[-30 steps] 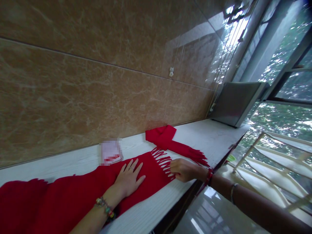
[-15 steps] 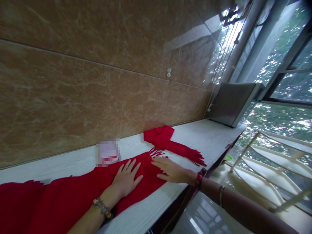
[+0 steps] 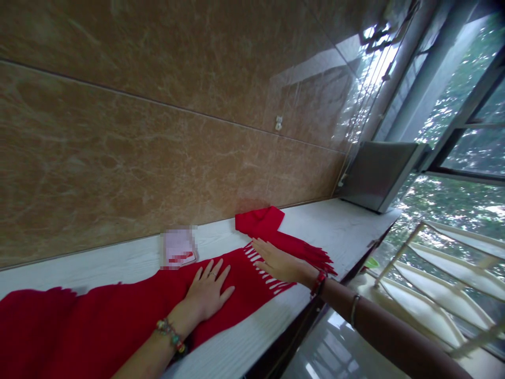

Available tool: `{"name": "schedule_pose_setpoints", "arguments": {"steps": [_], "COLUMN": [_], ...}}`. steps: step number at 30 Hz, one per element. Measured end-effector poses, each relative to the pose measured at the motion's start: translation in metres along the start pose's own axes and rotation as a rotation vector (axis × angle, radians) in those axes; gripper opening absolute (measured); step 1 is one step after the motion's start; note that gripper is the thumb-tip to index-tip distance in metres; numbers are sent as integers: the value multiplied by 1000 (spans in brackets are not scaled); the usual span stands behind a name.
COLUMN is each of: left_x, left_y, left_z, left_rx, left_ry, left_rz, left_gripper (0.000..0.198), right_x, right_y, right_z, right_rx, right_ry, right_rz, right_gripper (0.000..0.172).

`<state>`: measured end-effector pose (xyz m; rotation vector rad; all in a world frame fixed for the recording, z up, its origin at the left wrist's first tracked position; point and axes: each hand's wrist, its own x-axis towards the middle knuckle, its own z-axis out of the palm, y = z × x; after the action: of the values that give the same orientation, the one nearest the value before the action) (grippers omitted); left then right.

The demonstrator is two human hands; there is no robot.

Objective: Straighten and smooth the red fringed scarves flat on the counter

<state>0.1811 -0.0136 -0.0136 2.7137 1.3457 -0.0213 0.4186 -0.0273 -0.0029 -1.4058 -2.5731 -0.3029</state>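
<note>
Head view: right hand point(image 3: 282, 263), earlier curled, now flat on scarf fringe point(image 3: 276, 285) (left hand point(image 3: 207, 292) flat too)

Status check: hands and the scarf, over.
Left hand flat, open, on the red scarf. Right hand flat, open, on its fringe. Second scarf, folded, lies just beyond the fringe.

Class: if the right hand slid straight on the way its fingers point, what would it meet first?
The right hand would likely cross a strip of bare counter and meet the tiled wall, passing just left of the folded red scarf; depth is unclear.
</note>
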Motion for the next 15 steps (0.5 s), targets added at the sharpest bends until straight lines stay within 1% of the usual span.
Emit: {"name": "schedule_pose_setpoints", "arguments": {"steps": [3, 5, 7, 9, 11, 13, 15], "left_x": [-4, -8, -12, -14, -15, -14, -14], "left_y": [1, 1, 1, 2, 2, 3, 2], "left_z": [-2, -4, -7, -11, -13, -15, -16], "left_rx": [8, 15, 17, 10, -4, -17, -27], "left_ry": [-27, -57, -92, -123, -143, -157, -171], "left_rz": [-46, -71, -83, -86, -91, -98, -98], "left_gripper": [61, 61, 62, 61, 62, 62, 62], "right_x": [29, 37, 34, 25, 14, 8, 7], "right_y": [-23, -28, -23, -11, 3, 14, 18], "right_z": [4, 12, 21, 25, 24, 19, 14], "right_rx": [39, 65, 74, 58, 40, 40, 47], "right_ry": [-22, -81, -129, -143, -129, -96, -68], "right_rz": [-20, -1, 31, 67, 90, 72, 37], "right_gripper": [53, 53, 52, 50, 45, 37, 32]}}
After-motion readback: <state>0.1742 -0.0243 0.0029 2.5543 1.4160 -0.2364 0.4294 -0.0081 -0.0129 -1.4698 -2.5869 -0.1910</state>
